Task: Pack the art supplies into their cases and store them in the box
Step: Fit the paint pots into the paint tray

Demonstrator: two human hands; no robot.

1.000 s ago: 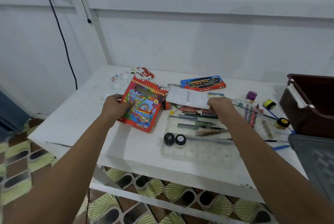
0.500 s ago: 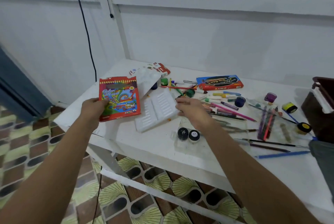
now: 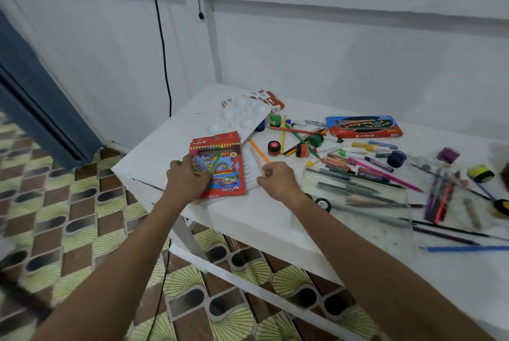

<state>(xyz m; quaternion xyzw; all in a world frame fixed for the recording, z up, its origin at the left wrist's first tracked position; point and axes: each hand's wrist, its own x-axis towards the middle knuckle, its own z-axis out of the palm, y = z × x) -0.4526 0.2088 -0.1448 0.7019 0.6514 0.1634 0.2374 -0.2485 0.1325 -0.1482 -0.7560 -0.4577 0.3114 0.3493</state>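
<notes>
Left hand presses down on the red pencil box, fingers curled over its near left corner, pinning it flat at the table's near left edge. Right hand sits just beside it, fingers curled in around the edge of the white ribbed tray that pokes out from under the box's right side. An orange pencil lies across that tray's far end. Behind the box, a white paint palette rests tilted over a red-and-white carton. To the right it's a jumble: loose pencils, markers, small paint pots, a blue marker box, and a clear flat case with brushes on it. The pencil box shows a row of coloured pencils and a rainbow picture, with its top flap standing open.
</notes>
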